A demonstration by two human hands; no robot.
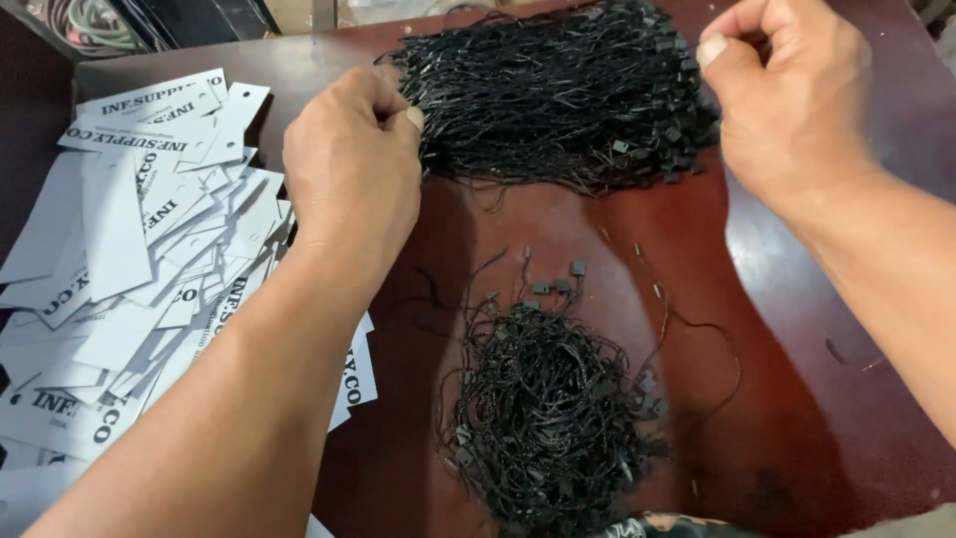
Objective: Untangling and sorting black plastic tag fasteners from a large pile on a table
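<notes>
Left hand [354, 159] grip pinches strands at left end of big black cord bundle [558, 95] near tabletop [797, 418] far edge; right hand [787, 95] grip pinched at its right end. Smaller cord pile [548, 408] near edge, white tags [119, 279] left.

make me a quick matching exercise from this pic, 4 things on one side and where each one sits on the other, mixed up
Things:
1. left hand
2. right hand
3. white paper tags
4. small tangled string pile

Places:
A. bottom centre of the table
B. heaped along the left side
C. at the right end of the large black string bundle
D. pinching the bundle's left end

Pairs: 1-D, 2-C, 3-B, 4-A
</notes>
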